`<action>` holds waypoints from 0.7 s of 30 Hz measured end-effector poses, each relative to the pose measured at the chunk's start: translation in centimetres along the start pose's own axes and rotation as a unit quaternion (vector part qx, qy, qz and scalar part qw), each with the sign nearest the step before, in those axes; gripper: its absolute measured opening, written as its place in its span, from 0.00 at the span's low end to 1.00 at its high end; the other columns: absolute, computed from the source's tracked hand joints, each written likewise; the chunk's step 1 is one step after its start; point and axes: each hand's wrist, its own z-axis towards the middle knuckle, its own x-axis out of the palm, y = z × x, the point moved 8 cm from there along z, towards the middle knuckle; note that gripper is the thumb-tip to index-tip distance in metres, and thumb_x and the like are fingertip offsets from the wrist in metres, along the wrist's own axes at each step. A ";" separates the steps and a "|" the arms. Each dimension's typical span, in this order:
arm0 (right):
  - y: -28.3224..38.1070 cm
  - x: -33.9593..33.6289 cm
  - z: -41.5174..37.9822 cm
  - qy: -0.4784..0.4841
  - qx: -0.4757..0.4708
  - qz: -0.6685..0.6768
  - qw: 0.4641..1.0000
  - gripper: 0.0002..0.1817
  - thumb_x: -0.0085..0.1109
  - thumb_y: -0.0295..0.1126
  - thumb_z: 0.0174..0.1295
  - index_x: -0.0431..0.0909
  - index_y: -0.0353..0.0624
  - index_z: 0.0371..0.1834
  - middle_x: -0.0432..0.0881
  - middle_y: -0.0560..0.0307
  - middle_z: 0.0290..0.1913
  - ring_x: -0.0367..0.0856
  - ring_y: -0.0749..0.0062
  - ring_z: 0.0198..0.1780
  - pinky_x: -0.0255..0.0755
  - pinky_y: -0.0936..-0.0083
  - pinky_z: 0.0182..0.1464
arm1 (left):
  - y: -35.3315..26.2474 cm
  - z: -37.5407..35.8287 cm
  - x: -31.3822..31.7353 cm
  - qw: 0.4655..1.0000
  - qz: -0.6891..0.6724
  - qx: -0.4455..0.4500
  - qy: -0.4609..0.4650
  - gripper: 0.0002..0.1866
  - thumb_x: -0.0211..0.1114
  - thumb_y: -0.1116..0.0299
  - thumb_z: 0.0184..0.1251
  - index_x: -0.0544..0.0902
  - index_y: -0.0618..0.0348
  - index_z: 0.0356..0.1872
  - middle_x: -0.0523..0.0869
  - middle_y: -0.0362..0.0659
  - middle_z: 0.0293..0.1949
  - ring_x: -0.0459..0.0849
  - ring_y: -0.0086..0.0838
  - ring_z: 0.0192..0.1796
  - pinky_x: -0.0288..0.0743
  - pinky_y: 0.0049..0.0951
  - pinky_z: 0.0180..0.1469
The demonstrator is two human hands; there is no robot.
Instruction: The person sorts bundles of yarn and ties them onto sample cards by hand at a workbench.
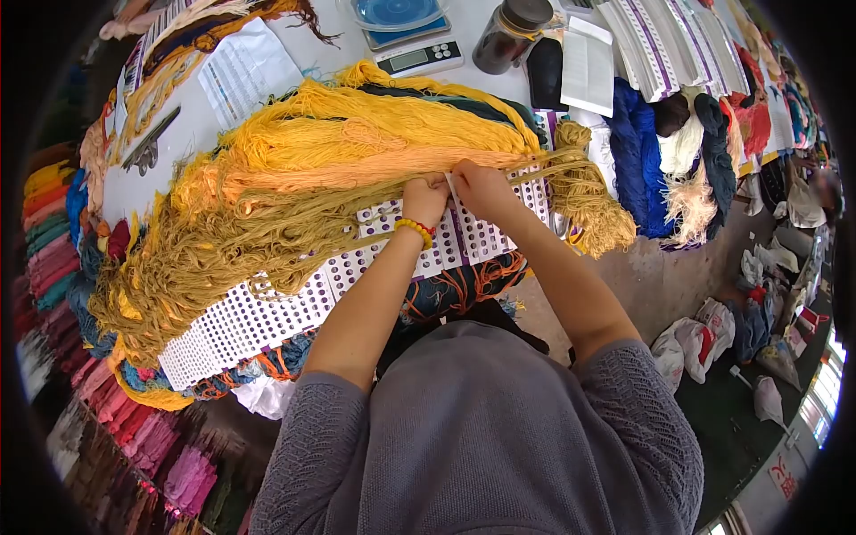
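Both hands meet at the olive-gold yarn, over a white card punched with rows of dark holes [267,308]. My left hand [426,200], with a yellow bead bracelet [415,232] at the wrist, has its fingers curled at the yarn's edge. Beside it, my right hand [482,189] is closed near the same strands. What either set of fingertips pinches is hidden. The olive-gold yarn [205,241] spreads to the left and bunches up again [584,196] on the right. Peach yarn [312,169] and yellow yarn [303,120] lie just beyond it.
Beyond the yarn are a digital scale [419,57] with a blue dish [397,11], a dark lidded jar [510,37] and a white packet [587,64]. Scissors [152,143] and a printed sheet [248,71] lie left. Blue yarn [631,160] hangs right; bags [704,339] sit below.
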 end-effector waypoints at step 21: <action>-1.6 -0.3 -1.9 0.005 0.125 0.145 0.981 0.16 0.58 0.37 0.49 0.70 0.40 0.38 0.79 0.47 0.29 0.78 0.54 0.32 0.71 0.66 0.34 | -2.9 -0.3 -4.6 0.976 0.208 0.057 -0.028 0.13 0.67 0.63 0.49 0.77 0.64 0.21 0.74 0.35 0.17 0.69 0.17 0.20 0.63 0.20 0.24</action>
